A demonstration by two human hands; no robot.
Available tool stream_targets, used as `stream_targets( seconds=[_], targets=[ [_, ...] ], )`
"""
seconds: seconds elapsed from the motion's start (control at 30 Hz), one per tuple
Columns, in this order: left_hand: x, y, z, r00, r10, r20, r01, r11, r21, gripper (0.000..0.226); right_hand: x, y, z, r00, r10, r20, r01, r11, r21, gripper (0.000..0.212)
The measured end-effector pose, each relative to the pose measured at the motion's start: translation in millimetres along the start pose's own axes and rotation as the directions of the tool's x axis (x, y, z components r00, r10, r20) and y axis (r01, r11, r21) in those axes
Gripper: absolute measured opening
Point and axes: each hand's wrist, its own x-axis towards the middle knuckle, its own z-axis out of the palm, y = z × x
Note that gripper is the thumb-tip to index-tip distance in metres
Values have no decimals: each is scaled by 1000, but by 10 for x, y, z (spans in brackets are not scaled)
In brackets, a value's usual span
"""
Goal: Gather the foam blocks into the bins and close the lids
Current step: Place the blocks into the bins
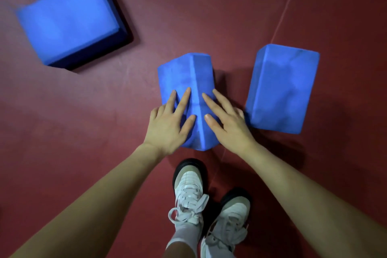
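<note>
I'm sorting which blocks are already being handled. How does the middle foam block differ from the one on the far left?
The middle block has the left hand and right hand on it, fingers straight and spread; the far-left block is untouched. The middle block sits near the shoes, while the far-left block lies farther off. The middle block looks sharp, the far-left block blurred. Both are blue and rest on the red floor.

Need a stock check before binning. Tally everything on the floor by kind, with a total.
Blue foam blocks: 3, the left block, the middle block under the left hand and right hand, and the right block
White shoes: 2
Bins: 0 in view
Total: 5
</note>
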Motion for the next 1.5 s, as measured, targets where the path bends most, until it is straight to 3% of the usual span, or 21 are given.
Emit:
stream_targets(
  seconds=[0.13,0.27,0.4,0.53,0.73,0.83,0.93,1.03,1.23,1.4,1.5],
  targets=[
    [-187,-27,-94,1000,-19,4,19,999,-45,96,85,-308,-31,1000,-5,-23,8,993,121,58],
    [-255,29,-120,991,-130,19,131,989,-65,119,136,-497,-134,993,-31,113,16,991,130,53],
    [-177,152,-126,965,-263,21,262,965,29,128,185,-589,-195,985,-49,163,26,990,140,54],
    [-148,239,-78,936,-351,-19,350,936,-36,118,223,-492,-222,986,-91,143,76,992,105,54],
    [-80,381,-107,938,-255,-234,241,967,-86,93,170,64,-400,999,-11,-49,1,981,-194,62],
    [38,656,-38,943,-169,-286,161,986,-50,85,211,382,-580,992,81,-96,-110,928,-355,69],
    [199,986,72,944,-136,-301,129,991,-45,81,313,732,-703,941,319,-116,-337,835,-435,78],
    [373,1264,113,940,-156,-302,153,988,-32,80,379,990,-693,885,447,-130,-460,798,-389,93],
    [382,1370,94,949,-139,-284,163,985,61,80,411,1056,-628,873,475,-114,-485,817,-311,99],
    [376,1560,-15,956,-155,-248,181,979,88,78,243,1120,-958,908,415,-52,-417,894,-161,91],
    [378,1766,-65,966,-139,-217,164,981,103,79,21,1221,-1233,953,299,-52,-304,942,-142,83]
  ],
)
